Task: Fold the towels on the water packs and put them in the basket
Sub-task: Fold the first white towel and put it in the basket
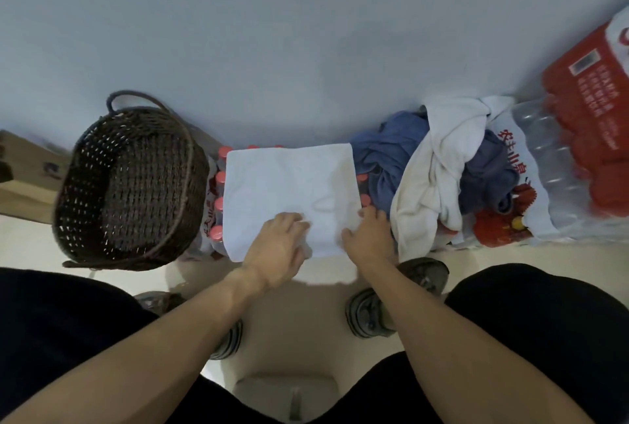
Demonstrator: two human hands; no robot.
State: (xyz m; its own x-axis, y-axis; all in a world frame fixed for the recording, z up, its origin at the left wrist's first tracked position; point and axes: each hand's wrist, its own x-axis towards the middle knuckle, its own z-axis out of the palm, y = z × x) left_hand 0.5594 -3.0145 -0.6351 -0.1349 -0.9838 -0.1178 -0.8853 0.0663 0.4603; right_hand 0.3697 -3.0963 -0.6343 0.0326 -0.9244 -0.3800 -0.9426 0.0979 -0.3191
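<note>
Basket (131, 182): one, dark wicker, with one loop handle showing.
White towels: two, one spread flat (292, 192), one crumpled (432, 171).
Blue towels: at least two, bunched together, one lighter (384, 154), one darker (490, 171); exact count cannot be told.
Water packs: at least three, one under the flat towel (218, 185), one under the heap (503, 229), one red-wrapped (585, 93) at far right.
Hands: two, left (275, 246), right (369, 236).
Shoes: two (371, 314).
Cardboard box (23, 185): one.
</note>
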